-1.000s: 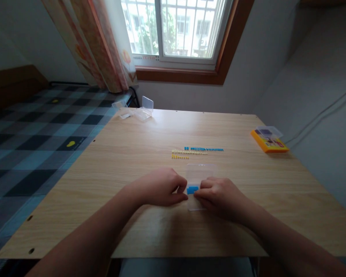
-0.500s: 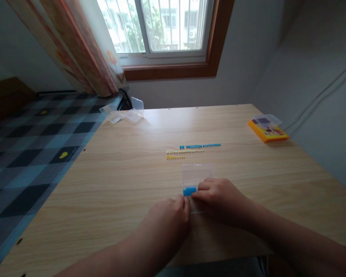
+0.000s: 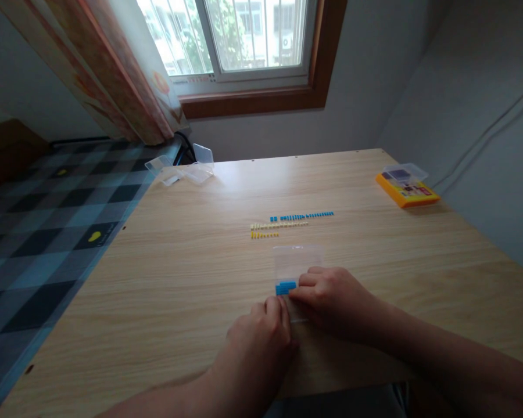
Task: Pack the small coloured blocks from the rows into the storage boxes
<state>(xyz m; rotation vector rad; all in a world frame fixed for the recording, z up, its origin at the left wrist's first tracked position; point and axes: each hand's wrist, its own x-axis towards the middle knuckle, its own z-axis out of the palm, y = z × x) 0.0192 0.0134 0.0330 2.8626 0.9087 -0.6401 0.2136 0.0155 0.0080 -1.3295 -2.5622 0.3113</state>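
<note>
Blue building bricks (image 3: 285, 288) sit together on a clear plastic sheet or lid (image 3: 296, 255) near the table's front edge. My right hand (image 3: 331, 293) pinches at the right end of the blue bricks, fingers pressed together. Just below their left end, my left hand (image 3: 265, 331) has its fingers bent and closed, the fingertips at the bricks' near edge. Whether a small piece is between the left fingertips is hidden. Part of the clear plastic lies under both hands.
Beyond the plastic run rows of small pieces: blue ones (image 3: 305, 217), cream ones (image 3: 279, 226) and yellow ones (image 3: 264, 235). Open clear plastic boxes (image 3: 196, 172) stand at the far left of the wooden table (image 3: 178, 261). An orange box (image 3: 407, 191) with a clear lid lies far right.
My left hand has turned slightly and shifted a little to the right and down. The right hand keeps its place at the blue bricks. The whole view has tilted slightly.
</note>
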